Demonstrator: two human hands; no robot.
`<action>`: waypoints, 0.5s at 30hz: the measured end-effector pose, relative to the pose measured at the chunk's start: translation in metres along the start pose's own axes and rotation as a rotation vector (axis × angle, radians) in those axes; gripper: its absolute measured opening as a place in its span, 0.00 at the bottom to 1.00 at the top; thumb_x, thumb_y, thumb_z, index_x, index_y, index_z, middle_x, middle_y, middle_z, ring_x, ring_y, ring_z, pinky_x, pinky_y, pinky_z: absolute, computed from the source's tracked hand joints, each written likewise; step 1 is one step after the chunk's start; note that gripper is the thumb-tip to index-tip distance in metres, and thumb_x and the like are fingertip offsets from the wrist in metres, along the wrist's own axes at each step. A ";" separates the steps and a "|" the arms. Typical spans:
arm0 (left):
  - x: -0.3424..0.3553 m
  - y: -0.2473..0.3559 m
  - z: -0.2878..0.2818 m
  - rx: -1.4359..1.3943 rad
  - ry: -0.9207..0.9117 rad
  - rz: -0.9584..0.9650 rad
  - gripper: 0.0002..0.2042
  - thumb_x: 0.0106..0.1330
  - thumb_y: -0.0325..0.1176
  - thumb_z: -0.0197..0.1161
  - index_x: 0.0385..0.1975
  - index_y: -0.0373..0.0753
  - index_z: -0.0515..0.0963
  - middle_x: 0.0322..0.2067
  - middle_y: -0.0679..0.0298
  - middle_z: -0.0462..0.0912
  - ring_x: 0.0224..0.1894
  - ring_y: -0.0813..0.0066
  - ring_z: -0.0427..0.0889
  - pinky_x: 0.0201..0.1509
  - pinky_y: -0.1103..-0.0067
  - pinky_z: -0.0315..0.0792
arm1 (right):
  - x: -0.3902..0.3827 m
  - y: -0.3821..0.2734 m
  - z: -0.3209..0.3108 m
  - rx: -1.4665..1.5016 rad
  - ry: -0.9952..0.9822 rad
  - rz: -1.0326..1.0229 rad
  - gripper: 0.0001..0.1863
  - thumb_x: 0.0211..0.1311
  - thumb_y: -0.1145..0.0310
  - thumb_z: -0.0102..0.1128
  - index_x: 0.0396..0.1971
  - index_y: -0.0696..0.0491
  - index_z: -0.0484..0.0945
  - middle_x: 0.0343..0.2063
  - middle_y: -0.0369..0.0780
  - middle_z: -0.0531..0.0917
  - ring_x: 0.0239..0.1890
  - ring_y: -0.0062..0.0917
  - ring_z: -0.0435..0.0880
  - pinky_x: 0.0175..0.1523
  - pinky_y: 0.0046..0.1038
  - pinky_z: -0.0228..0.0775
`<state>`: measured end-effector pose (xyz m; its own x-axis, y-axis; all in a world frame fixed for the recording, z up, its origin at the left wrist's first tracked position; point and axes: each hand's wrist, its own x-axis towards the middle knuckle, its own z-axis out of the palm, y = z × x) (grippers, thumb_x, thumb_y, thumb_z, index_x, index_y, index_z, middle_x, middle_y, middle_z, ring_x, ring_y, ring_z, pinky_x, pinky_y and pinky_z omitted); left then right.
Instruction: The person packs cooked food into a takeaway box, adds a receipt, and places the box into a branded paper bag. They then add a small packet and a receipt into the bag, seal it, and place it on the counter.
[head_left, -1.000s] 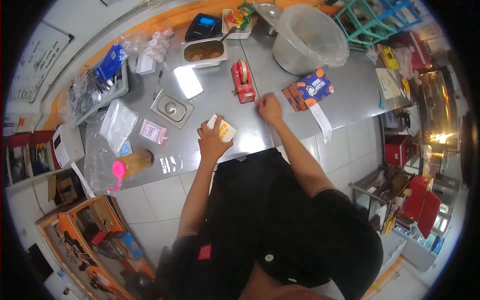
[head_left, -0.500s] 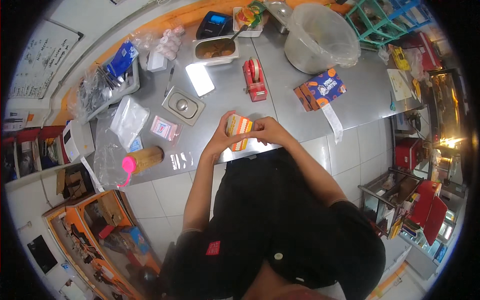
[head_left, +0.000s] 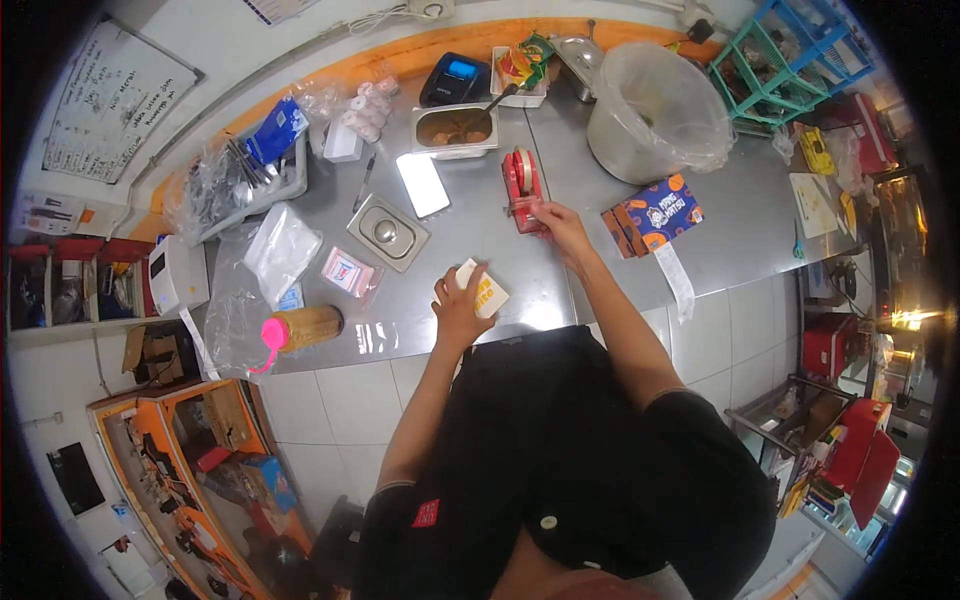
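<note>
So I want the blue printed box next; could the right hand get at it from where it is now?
Probably yes. The right hand is at the red tape dispenser, and the blue printed box lies just to its right on the steel counter, with nothing between them.

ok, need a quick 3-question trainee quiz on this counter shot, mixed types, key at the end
1. True or false: the right hand is at the red tape dispenser.
2. What does the left hand hold?
A. the pink-capped bottle
B. a small white and yellow box
C. scissors
3. Fill in: the blue and orange box lies to the ____ of the dispenser, from the person's side.

Key: 1 true; 2 B; 3 right.
</note>
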<state>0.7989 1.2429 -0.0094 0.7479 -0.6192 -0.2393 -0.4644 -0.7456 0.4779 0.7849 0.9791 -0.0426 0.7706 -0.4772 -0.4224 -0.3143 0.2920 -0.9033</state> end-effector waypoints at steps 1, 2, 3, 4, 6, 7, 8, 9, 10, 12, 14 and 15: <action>0.001 0.000 -0.001 0.011 -0.004 -0.006 0.49 0.42 0.42 0.78 0.69 0.68 0.58 0.64 0.52 0.55 0.66 0.39 0.55 0.57 0.41 0.66 | -0.006 0.023 -0.002 0.001 0.014 -0.091 0.12 0.67 0.58 0.64 0.35 0.52 0.84 0.26 0.29 0.79 0.28 0.15 0.77 0.30 0.21 0.68; 0.003 0.001 0.000 0.052 0.014 -0.011 0.49 0.43 0.42 0.78 0.69 0.68 0.58 0.63 0.52 0.55 0.66 0.39 0.55 0.56 0.40 0.66 | -0.007 0.039 -0.005 0.000 0.032 -0.187 0.12 0.66 0.58 0.65 0.33 0.52 0.84 0.26 0.29 0.79 0.28 0.16 0.78 0.29 0.22 0.69; 0.005 0.003 0.002 0.090 0.027 -0.011 0.49 0.43 0.43 0.78 0.69 0.68 0.57 0.63 0.52 0.55 0.66 0.39 0.54 0.56 0.40 0.66 | -0.003 0.054 -0.008 -0.024 0.044 -0.239 0.12 0.66 0.59 0.65 0.31 0.52 0.84 0.25 0.30 0.80 0.29 0.16 0.79 0.29 0.23 0.70; 0.004 0.006 0.005 0.132 0.026 -0.006 0.49 0.43 0.44 0.78 0.69 0.68 0.57 0.63 0.52 0.55 0.66 0.38 0.54 0.56 0.39 0.66 | -0.006 0.069 -0.007 -0.041 0.068 -0.281 0.12 0.65 0.60 0.65 0.29 0.52 0.84 0.24 0.31 0.80 0.29 0.17 0.80 0.29 0.25 0.71; 0.008 0.010 0.006 0.151 -0.021 -0.047 0.49 0.44 0.47 0.77 0.70 0.67 0.56 0.68 0.50 0.50 0.70 0.34 0.47 0.62 0.35 0.55 | -0.002 0.075 -0.012 -0.331 0.183 -0.305 0.12 0.65 0.62 0.65 0.25 0.53 0.82 0.22 0.33 0.82 0.30 0.19 0.82 0.30 0.26 0.73; 0.006 0.013 0.005 0.203 -0.012 -0.048 0.49 0.44 0.48 0.77 0.70 0.66 0.57 0.70 0.49 0.48 0.71 0.34 0.45 0.63 0.34 0.52 | 0.000 0.060 -0.016 -0.598 0.273 -0.267 0.12 0.66 0.63 0.64 0.23 0.53 0.82 0.22 0.35 0.83 0.30 0.20 0.83 0.31 0.26 0.74; 0.005 0.016 0.002 0.262 -0.004 -0.040 0.49 0.45 0.48 0.77 0.70 0.65 0.57 0.71 0.48 0.47 0.72 0.34 0.43 0.64 0.32 0.48 | -0.003 0.042 -0.020 -0.859 0.363 -0.216 0.13 0.66 0.64 0.63 0.22 0.53 0.81 0.22 0.36 0.83 0.30 0.21 0.84 0.32 0.26 0.75; 0.005 0.024 -0.003 0.247 -0.037 -0.033 0.48 0.47 0.50 0.76 0.71 0.60 0.57 0.74 0.47 0.41 0.74 0.32 0.38 0.67 0.32 0.39 | -0.009 0.023 -0.030 -0.932 0.263 -0.188 0.11 0.66 0.67 0.60 0.23 0.54 0.80 0.20 0.40 0.84 0.22 0.23 0.83 0.27 0.24 0.74; 0.005 0.030 0.000 0.205 0.044 0.042 0.47 0.47 0.50 0.76 0.70 0.57 0.59 0.74 0.47 0.41 0.73 0.31 0.38 0.67 0.33 0.40 | -0.015 0.014 -0.044 -0.741 0.106 -0.104 0.11 0.66 0.67 0.59 0.25 0.54 0.79 0.20 0.40 0.84 0.20 0.23 0.82 0.25 0.24 0.73; 0.008 0.046 0.012 0.099 0.190 0.193 0.44 0.47 0.51 0.76 0.68 0.51 0.64 0.74 0.47 0.41 0.73 0.30 0.38 0.68 0.35 0.42 | -0.038 0.006 -0.072 -0.348 -0.197 0.044 0.10 0.67 0.66 0.58 0.28 0.55 0.79 0.19 0.41 0.83 0.15 0.23 0.79 0.20 0.24 0.71; 0.017 0.088 0.010 -0.009 0.214 0.401 0.32 0.54 0.42 0.71 0.61 0.44 0.70 0.72 0.44 0.48 0.72 0.31 0.45 0.71 0.44 0.48 | -0.070 0.004 -0.104 -0.234 -0.310 0.094 0.08 0.68 0.67 0.56 0.32 0.56 0.77 0.17 0.41 0.82 0.11 0.20 0.75 0.16 0.24 0.65; 0.027 0.107 0.010 -0.059 0.177 0.492 0.30 0.56 0.39 0.70 0.60 0.43 0.71 0.71 0.44 0.50 0.71 0.32 0.48 0.71 0.46 0.51 | -0.087 0.004 -0.122 -0.203 -0.311 0.102 0.08 0.69 0.67 0.56 0.32 0.56 0.77 0.17 0.41 0.81 0.11 0.20 0.75 0.16 0.23 0.64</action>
<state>0.7648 1.1441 0.0267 0.5196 -0.8374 0.1696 -0.7569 -0.3591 0.5460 0.6487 0.9210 -0.0184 0.8514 -0.1704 -0.4960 -0.4773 0.1404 -0.8675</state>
